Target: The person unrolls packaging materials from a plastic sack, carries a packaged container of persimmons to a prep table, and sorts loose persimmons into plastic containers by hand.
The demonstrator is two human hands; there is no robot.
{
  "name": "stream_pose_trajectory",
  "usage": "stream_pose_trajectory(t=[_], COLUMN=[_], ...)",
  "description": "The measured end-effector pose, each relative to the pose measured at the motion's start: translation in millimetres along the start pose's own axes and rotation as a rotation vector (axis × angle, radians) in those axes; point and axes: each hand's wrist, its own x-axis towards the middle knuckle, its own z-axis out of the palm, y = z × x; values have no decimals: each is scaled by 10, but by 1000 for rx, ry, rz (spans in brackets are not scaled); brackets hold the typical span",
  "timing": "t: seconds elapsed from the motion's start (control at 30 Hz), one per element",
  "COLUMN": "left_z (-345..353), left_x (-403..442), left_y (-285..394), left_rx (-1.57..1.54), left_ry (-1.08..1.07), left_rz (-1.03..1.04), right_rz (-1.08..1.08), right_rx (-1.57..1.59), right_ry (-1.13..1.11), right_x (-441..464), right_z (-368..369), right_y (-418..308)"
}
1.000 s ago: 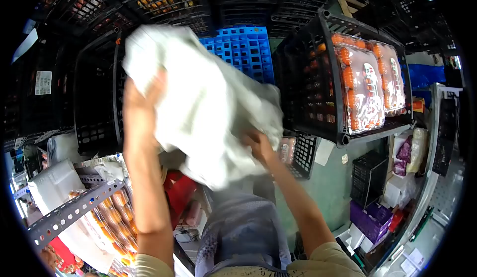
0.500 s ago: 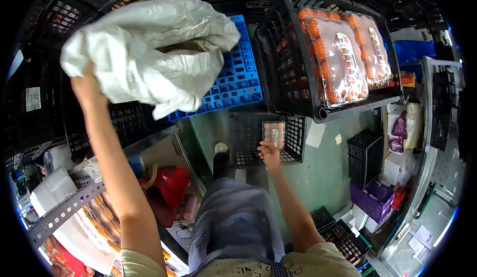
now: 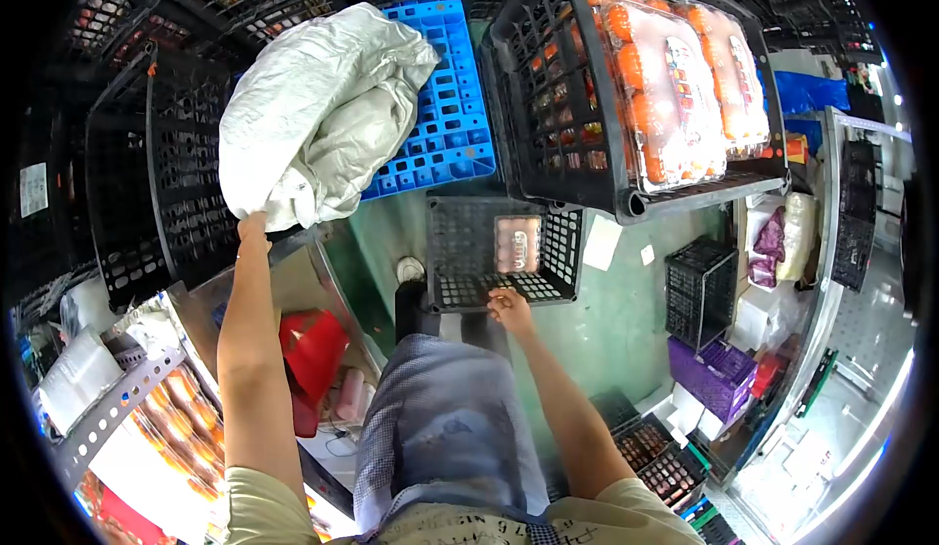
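Left grip (image 3: 253,226) closed on the white sack's (image 3: 318,114) lower edge, blue pallet (image 3: 445,95) partly bare beside it.

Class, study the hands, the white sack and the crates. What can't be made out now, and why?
All in the head view:
- Left hand: fingertips hidden by the white sack.
- Blue pallet: left part hidden by the sack.
- Pack in the floor crate: print too small.
- Large raised crate: upper corner cut off by the top edge.

No words could be read (the print on the clear plastic packs of orange produce (image 3: 670,95) was too blurred)
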Motion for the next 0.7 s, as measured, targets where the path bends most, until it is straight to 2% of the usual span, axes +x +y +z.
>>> stream_pose_trajectory(t=[0.2, 0.3, 0.4, 0.47, 0.53, 0.57, 0.63, 0.7], left_z=[-5, 55, 142, 221, 289, 361, 462, 551], left_x=[-325, -339, -926, -978, -1288, -1478, -1655, -1931], left_y=[-238, -398, -562, -855, -1087, -1234, -1661, -2183], left_rx=[13, 45, -13, -5, 67, 56, -60, -214], left_ry=[-238, -283, -194, -168, -179, -95, -202, -386], left_rz=[-27, -18, 85, 161, 260, 283, 279, 297], right_rz=[80, 20, 13, 36, -32, -70, -37, -136], right_rx=[-104, -163, -146, -162, -256, -305, -350, -451], right_ry=[17, -53, -116, -171, -208, -222, -237, -257], right_x=[77, 184, 186, 215, 324, 399, 179, 156], right_z=[-138, -250, -364, -500, -705, -834, -1061, -1406], right_y=[141, 189, 51, -1, 154, 237, -100, -48])
